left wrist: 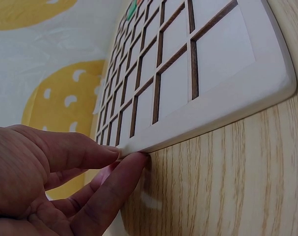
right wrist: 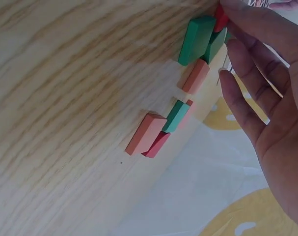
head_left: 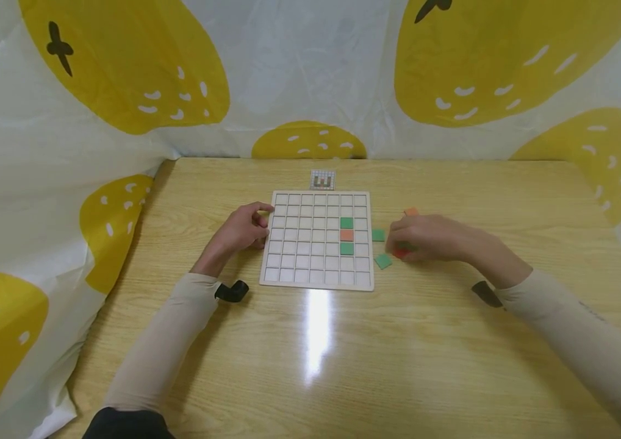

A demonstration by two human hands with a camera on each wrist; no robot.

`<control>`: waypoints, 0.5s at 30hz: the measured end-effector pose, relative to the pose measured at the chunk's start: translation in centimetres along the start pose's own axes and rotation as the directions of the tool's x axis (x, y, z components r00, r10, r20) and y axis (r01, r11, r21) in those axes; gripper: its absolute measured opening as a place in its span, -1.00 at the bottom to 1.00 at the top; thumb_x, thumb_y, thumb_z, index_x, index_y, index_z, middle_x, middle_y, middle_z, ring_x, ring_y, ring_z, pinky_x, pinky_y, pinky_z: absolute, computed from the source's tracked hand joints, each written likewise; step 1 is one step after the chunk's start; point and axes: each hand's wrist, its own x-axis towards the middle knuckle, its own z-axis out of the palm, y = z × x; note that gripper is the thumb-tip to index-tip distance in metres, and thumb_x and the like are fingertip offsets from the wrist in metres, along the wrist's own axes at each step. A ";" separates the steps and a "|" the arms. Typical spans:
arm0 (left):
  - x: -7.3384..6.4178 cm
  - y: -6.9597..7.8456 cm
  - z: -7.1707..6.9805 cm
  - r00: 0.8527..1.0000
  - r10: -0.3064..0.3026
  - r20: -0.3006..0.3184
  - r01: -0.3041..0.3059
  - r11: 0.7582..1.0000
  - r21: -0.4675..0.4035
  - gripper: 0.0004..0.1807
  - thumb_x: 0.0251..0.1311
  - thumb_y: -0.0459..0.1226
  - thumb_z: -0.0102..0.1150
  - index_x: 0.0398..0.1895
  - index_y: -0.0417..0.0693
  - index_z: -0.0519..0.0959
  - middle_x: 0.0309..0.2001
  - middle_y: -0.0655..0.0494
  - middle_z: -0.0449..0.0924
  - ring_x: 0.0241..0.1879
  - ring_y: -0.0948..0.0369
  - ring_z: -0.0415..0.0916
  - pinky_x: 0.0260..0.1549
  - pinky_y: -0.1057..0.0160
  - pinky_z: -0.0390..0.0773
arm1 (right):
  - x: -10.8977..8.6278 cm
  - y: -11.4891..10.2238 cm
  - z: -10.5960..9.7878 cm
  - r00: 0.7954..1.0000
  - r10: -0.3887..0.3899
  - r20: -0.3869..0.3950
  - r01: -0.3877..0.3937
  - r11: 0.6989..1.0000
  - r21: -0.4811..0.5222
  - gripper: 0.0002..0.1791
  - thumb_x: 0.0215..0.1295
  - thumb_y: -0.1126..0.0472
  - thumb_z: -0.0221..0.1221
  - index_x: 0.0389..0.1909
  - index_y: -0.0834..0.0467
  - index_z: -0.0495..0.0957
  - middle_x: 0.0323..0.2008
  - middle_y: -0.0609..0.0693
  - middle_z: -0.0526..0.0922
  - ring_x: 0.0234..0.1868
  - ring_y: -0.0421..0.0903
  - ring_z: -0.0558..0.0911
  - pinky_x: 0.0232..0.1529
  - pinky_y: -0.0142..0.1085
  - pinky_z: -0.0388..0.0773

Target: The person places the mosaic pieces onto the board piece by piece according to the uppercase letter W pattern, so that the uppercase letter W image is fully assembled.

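Note:
A white grid board (head_left: 316,281) lies mid-table, with two green tiles (head_left: 346,222) and an orange tile (head_left: 346,235) in one column at its right side. My left hand (head_left: 241,228) is at the board's left edge; thumb and finger pinch the rim in the left wrist view. My right hand (head_left: 426,236) hovers low over loose tiles right of the board, blurred in the head view. In the right wrist view its thumb overlaps a red tile (right wrist: 221,18), its other visible fingers slightly bent and spread. What lies under its fingertips is partly hidden.
Two loose green tiles (head_left: 383,261) lie between board and right hand. An orange tile (head_left: 411,211) shows behind that hand. A small pattern card (head_left: 323,180) sits beyond the board's far edge. A fruit-print cloth (head_left: 310,73) hangs behind and left of the table.

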 end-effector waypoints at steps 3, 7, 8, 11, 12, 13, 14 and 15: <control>0.0 -0.1 0.0 1.000 -0.004 -0.002 0.004 1.000 -0.002 -0.38 0.32 -0.54 0.10 0.43 -0.08 0.36 -0.13 -0.13 0.40 -0.30 0.04 0.49 -0.32 0.17 0.71 | 0.1 0.1 0.3 1.000 -0.004 -0.022 0.003 1.000 -0.031 -0.75 0.10 0.37 0.41 -0.36 -0.05 0.63 -0.34 -0.19 0.57 -0.36 -0.29 0.43 -0.43 -0.38 0.45; 0.0 -0.2 0.1 1.000 -0.011 0.000 0.011 1.000 -0.005 -0.39 0.33 -0.54 0.11 0.43 -0.06 0.36 -0.12 -0.12 0.39 -0.28 0.04 0.49 -0.32 0.17 0.71 | 0.3 0.2 0.6 0.999 0.027 -0.043 -0.031 0.995 -0.096 -0.82 0.14 0.27 0.42 -0.38 -0.07 0.64 -0.39 -0.19 0.53 -0.39 -0.24 0.41 -0.47 -0.35 0.43; 0.0 -0.2 0.1 1.000 -0.011 -0.001 0.011 1.000 -0.005 -0.39 0.33 -0.54 0.10 0.43 -0.06 0.36 -0.12 -0.12 0.39 -0.28 0.05 0.49 -0.32 0.17 0.71 | 0.4 0.2 0.7 0.998 0.037 -0.050 -0.042 0.993 -0.110 -0.84 0.15 0.24 0.42 -0.37 -0.07 0.65 -0.40 -0.19 0.54 -0.39 -0.21 0.42 -0.47 -0.33 0.44; 0.0 -0.2 0.1 1.000 -0.009 -0.005 0.009 1.000 -0.002 -0.39 0.33 -0.53 0.10 0.43 -0.05 0.37 -0.12 -0.11 0.39 -0.28 0.05 0.49 -0.33 0.17 0.71 | 0.5 0.2 0.6 0.996 0.064 -0.065 -0.073 0.987 -0.143 -0.89 0.18 0.18 0.43 -0.35 -0.05 0.68 -0.41 -0.18 0.56 -0.37 -0.14 0.47 -0.44 -0.26 0.48; 0.0 -0.2 0.1 1.000 -0.008 -0.006 0.008 1.000 -0.003 -0.39 0.33 -0.53 0.09 0.43 -0.05 0.37 -0.12 -0.11 0.39 -0.29 0.05 0.49 -0.33 0.17 0.71 | 0.5 0.2 0.6 0.995 0.071 -0.066 -0.080 0.985 -0.150 -0.90 0.18 0.17 0.44 -0.33 -0.04 0.69 -0.40 -0.17 0.58 -0.35 -0.12 0.49 -0.41 -0.24 0.51; 0.0 -0.1 0.1 1.000 -0.008 -0.007 0.008 1.000 -0.004 -0.39 0.32 -0.53 0.10 0.43 -0.05 0.37 -0.12 -0.11 0.39 -0.29 0.04 0.49 -0.33 0.17 0.71 | 0.5 0.2 0.5 0.995 0.077 -0.066 -0.086 0.984 -0.154 -0.89 0.18 0.16 0.44 -0.31 -0.03 0.70 -0.39 -0.17 0.60 -0.34 -0.11 0.51 -0.38 -0.22 0.53; 0.0 -0.1 0.0 1.000 -0.008 -0.008 0.008 1.000 -0.004 -0.39 0.32 -0.54 0.10 0.42 -0.05 0.37 -0.12 -0.11 0.39 -0.29 0.04 0.49 -0.34 0.17 0.71 | 0.5 0.2 0.4 0.994 0.085 -0.064 -0.094 0.983 -0.156 -0.88 0.16 0.16 0.45 -0.29 -0.02 0.72 -0.37 -0.16 0.62 -0.32 -0.10 0.52 -0.36 -0.21 0.55; 0.0 -0.2 0.0 1.000 -0.009 -0.008 0.009 1.000 -0.004 -0.40 0.32 -0.53 0.10 0.42 -0.04 0.37 -0.13 -0.11 0.39 -0.29 0.04 0.49 -0.34 0.17 0.71 | 0.5 0.2 0.3 0.994 0.088 -0.059 -0.096 0.983 -0.158 -0.87 0.16 0.18 0.44 -0.28 -0.02 0.72 -0.36 -0.16 0.63 -0.32 -0.10 0.53 -0.36 -0.20 0.56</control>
